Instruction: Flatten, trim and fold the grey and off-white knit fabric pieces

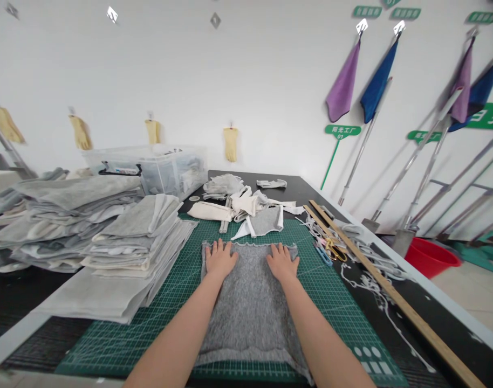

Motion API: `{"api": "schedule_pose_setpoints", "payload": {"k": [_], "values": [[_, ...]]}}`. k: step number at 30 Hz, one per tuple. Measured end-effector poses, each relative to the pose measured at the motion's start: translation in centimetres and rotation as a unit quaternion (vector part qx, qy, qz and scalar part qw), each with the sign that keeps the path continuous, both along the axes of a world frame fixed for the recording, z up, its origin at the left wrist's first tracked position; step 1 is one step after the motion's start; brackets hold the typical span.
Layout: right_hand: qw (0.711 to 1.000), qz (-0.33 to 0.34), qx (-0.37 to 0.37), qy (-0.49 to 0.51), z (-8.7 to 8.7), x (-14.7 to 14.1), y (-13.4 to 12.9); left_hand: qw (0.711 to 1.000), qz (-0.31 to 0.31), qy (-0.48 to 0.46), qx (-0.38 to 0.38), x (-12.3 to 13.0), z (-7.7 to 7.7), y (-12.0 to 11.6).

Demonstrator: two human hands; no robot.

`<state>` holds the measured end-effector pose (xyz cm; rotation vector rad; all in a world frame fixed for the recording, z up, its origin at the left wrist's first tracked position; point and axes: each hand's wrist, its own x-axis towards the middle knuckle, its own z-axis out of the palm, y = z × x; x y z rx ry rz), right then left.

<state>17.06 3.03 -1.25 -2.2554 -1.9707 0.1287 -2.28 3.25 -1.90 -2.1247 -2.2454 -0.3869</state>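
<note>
A grey piece of knit fabric [250,302] lies spread out on the green cutting mat [335,312], its edges slightly curled. My left hand [221,260] rests flat on its far left corner, fingers spread. On the far right corner, my right hand [282,262] presses down in the same way, fingers apart. Neither hand grips anything. Just beyond the far edge lie cut scraps of grey and white cloth [266,220]. Both forearms reach across the fabric's sides and hide parts of them.
Stacks of folded grey cloth [137,231] stand at the left, before a clear plastic bin [173,167]. To the right lie a long wooden ruler [392,291], scissors [323,253] and loose white cord [376,285]. A red basin [430,257] is on the floor beyond the table's edge.
</note>
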Motion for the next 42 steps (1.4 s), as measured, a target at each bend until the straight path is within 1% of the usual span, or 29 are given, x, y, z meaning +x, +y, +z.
{"api": "schedule_pose_setpoints", "payload": {"k": [3, 5, 9, 14, 23, 27, 33, 36, 38, 40, 42], "values": [[1.000, 0.001, -0.012, -0.001, -0.1, 0.2, 0.2, 0.998, 0.052, -0.004, -0.025, -0.5, 0.4, 0.2], [1.000, 0.000, -0.019, 0.000, -0.2, 0.3, 0.3, 0.996, 0.076, -0.017, -0.041, -1.0, 0.7, 0.3], [1.000, -0.001, -0.031, 0.000, -0.3, 0.7, 0.8, 0.995, 0.071, -0.031, -0.059, -1.7, 0.9, 0.4], [0.999, 0.007, -0.046, -0.001, -0.3, 1.4, 1.2, 0.994, 0.088, -0.029, -0.062, -2.0, 0.9, 0.4], [0.999, 0.015, -0.048, -0.004, 0.0, 1.4, 0.9, 0.998, 0.060, 0.000, -0.033, -2.3, 0.2, 0.6], [0.999, 0.028, -0.038, 0.003, -0.1, 1.4, 0.8, 0.998, 0.051, 0.014, -0.015, -2.1, 0.3, 0.5], [0.998, 0.058, -0.011, 0.023, 0.1, 1.3, 0.4, 0.999, 0.031, 0.022, -0.018, -1.9, 0.5, 0.3], [0.997, 0.070, 0.005, 0.033, 0.7, 1.0, 0.1, 0.999, 0.026, 0.027, -0.014, -1.6, 0.6, 0.3], [0.996, 0.085, 0.014, 0.037, 1.5, 0.8, -0.4, 0.999, 0.021, 0.030, -0.020, -1.3, 0.9, 0.3], [0.993, 0.108, 0.018, 0.040, 2.6, 0.8, -1.5, 0.999, 0.004, 0.040, -0.024, -1.0, 1.8, 0.1], [0.990, 0.136, 0.014, 0.043, 4.0, 1.0, -3.6, 0.998, -0.029, 0.054, -0.021, -1.0, 3.1, -0.6]]}}
